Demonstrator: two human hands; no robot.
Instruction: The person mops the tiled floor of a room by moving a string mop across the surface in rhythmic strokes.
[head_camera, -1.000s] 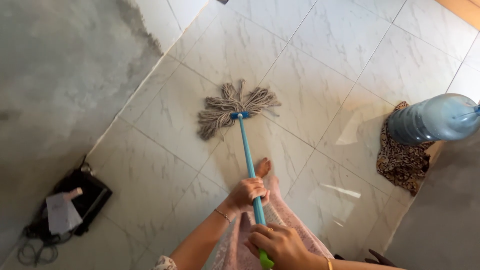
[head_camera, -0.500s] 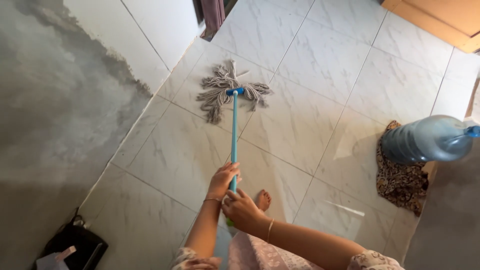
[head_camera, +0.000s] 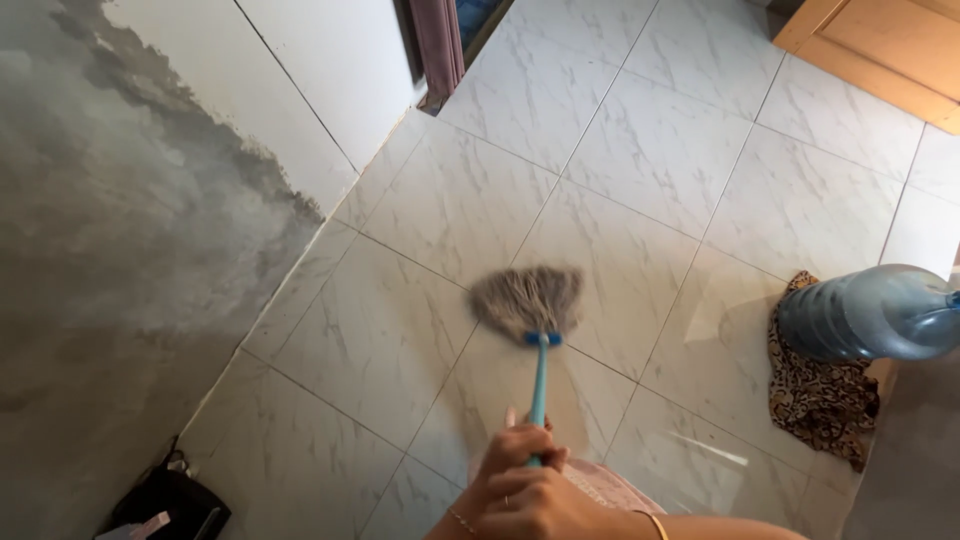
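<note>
A pale paper label (head_camera: 143, 527) lies on the black bag (head_camera: 170, 505) at the lower left corner

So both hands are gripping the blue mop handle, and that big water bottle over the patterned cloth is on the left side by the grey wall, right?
Not quite. Both hands, left hand and right hand, do grip the blue mop handle, but the head view shows the water bottle and patterned cloth on the right, away from the grey wall.
</note>
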